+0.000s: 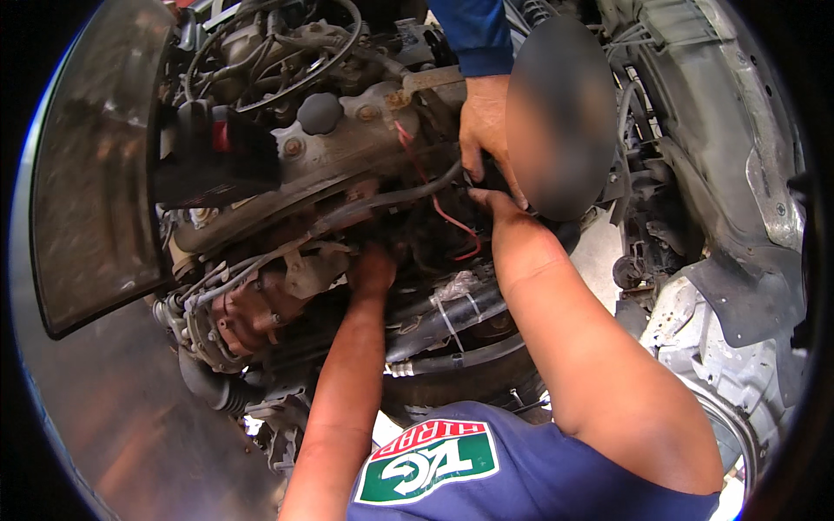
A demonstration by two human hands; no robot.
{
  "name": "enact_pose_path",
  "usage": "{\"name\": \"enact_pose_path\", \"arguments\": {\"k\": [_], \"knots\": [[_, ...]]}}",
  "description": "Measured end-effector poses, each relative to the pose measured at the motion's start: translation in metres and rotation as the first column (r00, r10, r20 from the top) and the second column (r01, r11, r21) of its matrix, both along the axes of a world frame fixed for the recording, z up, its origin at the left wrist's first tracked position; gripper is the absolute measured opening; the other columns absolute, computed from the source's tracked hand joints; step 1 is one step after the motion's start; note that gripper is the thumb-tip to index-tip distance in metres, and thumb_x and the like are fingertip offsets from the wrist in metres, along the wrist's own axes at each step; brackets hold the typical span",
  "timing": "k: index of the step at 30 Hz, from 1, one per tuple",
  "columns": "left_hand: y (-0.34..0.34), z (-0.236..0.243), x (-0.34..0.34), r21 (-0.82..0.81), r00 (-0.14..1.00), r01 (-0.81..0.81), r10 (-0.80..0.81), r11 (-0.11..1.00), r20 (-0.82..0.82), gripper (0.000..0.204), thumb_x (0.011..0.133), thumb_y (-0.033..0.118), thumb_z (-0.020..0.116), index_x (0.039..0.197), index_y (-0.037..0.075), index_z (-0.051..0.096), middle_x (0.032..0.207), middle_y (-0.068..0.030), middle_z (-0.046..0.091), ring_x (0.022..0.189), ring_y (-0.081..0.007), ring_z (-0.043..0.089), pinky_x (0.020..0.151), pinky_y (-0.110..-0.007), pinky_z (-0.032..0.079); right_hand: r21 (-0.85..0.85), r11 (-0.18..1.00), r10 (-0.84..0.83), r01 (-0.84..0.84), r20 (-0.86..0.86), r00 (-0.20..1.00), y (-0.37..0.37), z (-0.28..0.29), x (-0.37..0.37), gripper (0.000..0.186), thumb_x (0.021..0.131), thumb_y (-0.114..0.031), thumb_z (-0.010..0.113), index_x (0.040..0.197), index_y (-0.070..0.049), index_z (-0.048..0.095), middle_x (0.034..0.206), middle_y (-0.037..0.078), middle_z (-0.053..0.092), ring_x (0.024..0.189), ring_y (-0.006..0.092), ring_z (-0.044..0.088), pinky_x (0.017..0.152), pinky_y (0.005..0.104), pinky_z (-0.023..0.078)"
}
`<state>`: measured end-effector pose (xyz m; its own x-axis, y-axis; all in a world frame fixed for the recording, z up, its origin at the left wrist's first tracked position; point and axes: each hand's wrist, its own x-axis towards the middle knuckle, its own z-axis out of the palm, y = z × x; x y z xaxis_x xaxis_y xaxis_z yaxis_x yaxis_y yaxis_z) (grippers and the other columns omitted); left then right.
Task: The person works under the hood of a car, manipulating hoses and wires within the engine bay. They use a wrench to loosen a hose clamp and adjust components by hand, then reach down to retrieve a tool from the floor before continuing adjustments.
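An engine with a grey valve cover [347, 122] lies in front of me. My left hand [373, 267] reaches down into the dark gap beside the engine, near a rusty metal housing [252, 313]; its fingers are lost in shadow. Further right, my right hand [493, 201] is at the engine's right end, close to a black hose [408, 195] and a thin red wire [456, 227]. Most of its fingers are hidden. Just beyond it, a co-worker's hand [485, 122] in a blue sleeve [473, 39] points down at the same spot.
The co-worker's blurred head [560, 117] leans in close at the right. A black boxy object with a red patch [217, 156] rests on the engine's left part. Below my hands run a dark pipe with white ties [460, 321] and another hose [478, 356]. Body panels curve along both sides.
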<state>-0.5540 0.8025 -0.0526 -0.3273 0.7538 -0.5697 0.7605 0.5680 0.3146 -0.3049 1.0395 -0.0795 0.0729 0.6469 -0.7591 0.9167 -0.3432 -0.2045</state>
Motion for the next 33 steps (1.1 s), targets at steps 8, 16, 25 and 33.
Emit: {"name": "enact_pose_path", "arguments": {"k": [8, 16, 25, 33], "knots": [[-0.003, 0.006, 0.000, -0.054, 0.998, 0.019, -0.022, 0.998, -0.058, 0.074, 0.107, 0.067, 0.051, 0.143, 0.004, 0.062, 0.144, -0.0253, 0.066, 0.135, -0.0456, 0.064, 0.109, -0.058, 0.053, 0.003, 1.000, 0.001, -0.001, -0.020, 1.000, -0.003, -0.008, 0.001, 0.043, 0.104, -0.029, 0.055, 0.131, 0.000, 0.074, 0.138, 0.025, 0.071, 0.123, 0.0394, 0.072, 0.102, 0.0525, 0.055], [0.003, 0.027, 0.004, -0.057, 0.994, -0.093, 0.096, 0.994, 0.055, 0.061, 0.107, 0.056, 0.058, 0.146, 0.011, 0.063, 0.149, -0.0234, 0.063, 0.135, -0.0440, 0.063, 0.109, -0.056, 0.053, 0.006, 1.000, 0.027, -0.027, 0.002, 1.000, 0.008, 0.001, 0.008, 0.043, 0.103, -0.028, 0.056, 0.130, 0.000, 0.074, 0.138, 0.025, 0.071, 0.122, 0.0393, 0.073, 0.101, 0.0524, 0.056], [0.004, 0.024, 0.002, -0.089, 0.996, -0.080, 0.082, 0.993, 0.023, 0.070, 0.106, 0.067, 0.056, 0.145, 0.008, 0.060, 0.144, -0.0224, 0.068, 0.134, -0.0420, 0.066, 0.107, -0.058, 0.054, -0.012, 1.000, 0.027, -0.026, 0.039, 0.999, 0.005, 0.001, 0.004, 0.042, 0.103, -0.027, 0.056, 0.129, -0.001, 0.075, 0.137, 0.025, 0.072, 0.122, 0.0392, 0.073, 0.101, 0.0524, 0.056], [0.010, 0.037, 0.001, -0.154, 0.985, -0.130, 0.146, 0.979, 0.097, 0.071, 0.105, 0.067, 0.057, 0.145, 0.008, 0.058, 0.144, -0.0226, 0.068, 0.134, -0.0431, 0.066, 0.108, -0.057, 0.054, -0.026, 0.999, 0.025, -0.024, 0.027, 0.999, -0.004, -0.001, -0.006, 0.042, 0.102, -0.027, 0.056, 0.128, -0.001, 0.075, 0.137, 0.026, 0.072, 0.121, 0.0390, 0.073, 0.100, 0.0524, 0.056]]}}
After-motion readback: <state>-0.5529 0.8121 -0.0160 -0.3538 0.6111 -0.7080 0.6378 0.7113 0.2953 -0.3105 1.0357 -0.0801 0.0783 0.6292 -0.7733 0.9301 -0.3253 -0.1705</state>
